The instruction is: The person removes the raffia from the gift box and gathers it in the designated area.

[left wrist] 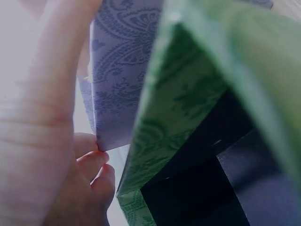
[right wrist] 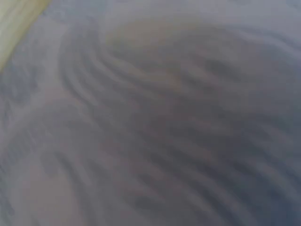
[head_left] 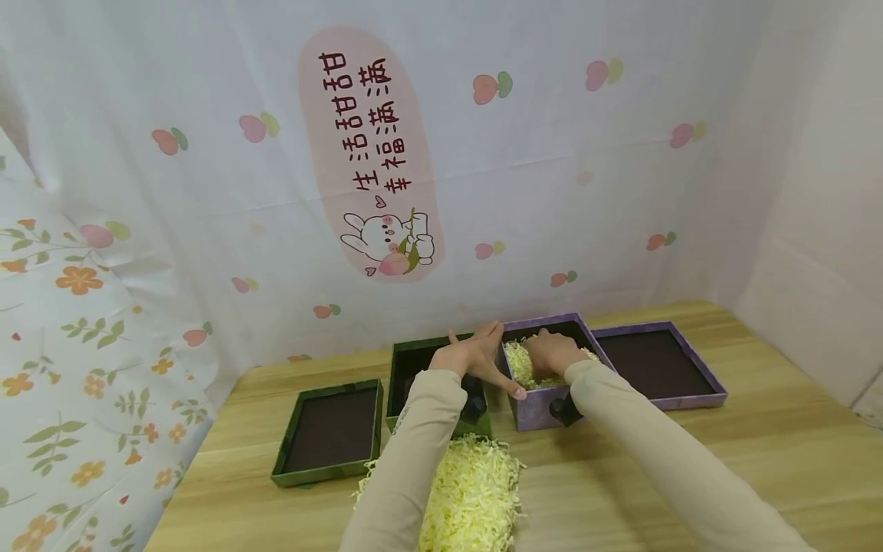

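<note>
A purple patterned box (head_left: 538, 410) stands upright with pale yellow shredded paper (head_left: 519, 362) inside. My left hand (head_left: 474, 359) spans its left wall, thumb at the near corner and fingers toward the far one. In the left wrist view, the left fingertips (left wrist: 107, 174) bend at the edge of that purple wall. My right hand (head_left: 550, 353) reaches down into the box among the shreds, its fingertips hidden. The right wrist view is blurred, mostly filled by a dim purplish surface. Beside the left hand stands a dark-lined green box (head_left: 400, 383), partly behind the left forearm.
A green lid (head_left: 331, 429) lies on the left of the wooden table, a purple lid (head_left: 662, 364) on the right. A heap of yellow shredded paper (head_left: 479, 491) lies in front of the green box, partly under the left sleeve. A patterned cloth (head_left: 538, 207) hangs behind the table.
</note>
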Demonstrator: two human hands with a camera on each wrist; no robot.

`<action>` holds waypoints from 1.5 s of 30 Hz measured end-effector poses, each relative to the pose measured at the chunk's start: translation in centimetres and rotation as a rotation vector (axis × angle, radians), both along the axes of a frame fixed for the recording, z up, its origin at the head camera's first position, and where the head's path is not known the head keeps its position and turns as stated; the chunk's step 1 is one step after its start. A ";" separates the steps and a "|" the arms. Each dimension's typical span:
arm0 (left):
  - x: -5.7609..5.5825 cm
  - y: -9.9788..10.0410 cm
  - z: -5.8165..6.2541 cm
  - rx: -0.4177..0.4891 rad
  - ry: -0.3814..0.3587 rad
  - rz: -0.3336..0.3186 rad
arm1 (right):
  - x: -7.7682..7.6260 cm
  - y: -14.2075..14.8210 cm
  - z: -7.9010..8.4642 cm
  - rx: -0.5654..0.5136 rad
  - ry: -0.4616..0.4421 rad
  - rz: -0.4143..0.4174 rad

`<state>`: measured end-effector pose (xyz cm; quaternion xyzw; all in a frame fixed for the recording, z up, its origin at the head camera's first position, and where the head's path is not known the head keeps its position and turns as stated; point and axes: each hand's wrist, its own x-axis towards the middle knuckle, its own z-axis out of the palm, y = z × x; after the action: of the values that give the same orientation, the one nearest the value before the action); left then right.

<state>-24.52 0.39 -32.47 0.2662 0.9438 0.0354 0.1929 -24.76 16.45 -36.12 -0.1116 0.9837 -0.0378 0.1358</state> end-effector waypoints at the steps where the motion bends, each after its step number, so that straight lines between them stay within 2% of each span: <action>1: 0.0 0.1 0.1 -0.002 0.002 0.000 | 0.2 0.1 0.4 0.031 0.035 0.015; 6: -0.1 0.6 0.1 -0.011 0.013 0.000 | 0.7 0.4 2.3 0.162 0.139 0.085; 14: -0.1 0.4 -0.1 -0.029 0.023 0.007 | 1.4 -0.9 2.8 0.356 0.265 0.167; 19: -0.3 0.6 -0.1 -0.036 0.022 0.006 | 1.4 -0.7 3.4 0.387 0.293 0.172; 22: -0.3 0.8 0.0 -0.031 0.023 0.007 | 1.7 0.2 4.0 0.315 0.273 0.156; 24: -0.3 0.9 0.1 -0.022 0.025 0.010 | 2.0 1.1 4.9 0.216 0.219 0.134; 30: -0.3 0.6 0.0 -0.039 0.024 0.021 | 2.6 5.4 7.7 -0.246 0.037 0.150; 32: -0.3 0.7 0.0 -0.039 0.019 0.015 | 3.0 7.1 7.9 -0.347 0.049 0.199; 37: -0.5 1.0 0.2 -0.022 0.012 -0.007 | 4.8 9.5 8.3 -0.456 0.103 0.238; 40: -0.5 0.8 0.3 -0.037 0.015 -0.002 | 6.3 9.5 8.4 -0.503 0.072 0.242; 45: -0.4 0.7 0.1 -0.040 0.015 0.008 | 8.8 9.2 7.2 -0.550 0.068 0.284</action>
<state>-24.88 1.12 -32.32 0.2589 0.9467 0.0153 0.1908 -16.00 25.66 -28.87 -0.2818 0.9150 -0.2796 0.0716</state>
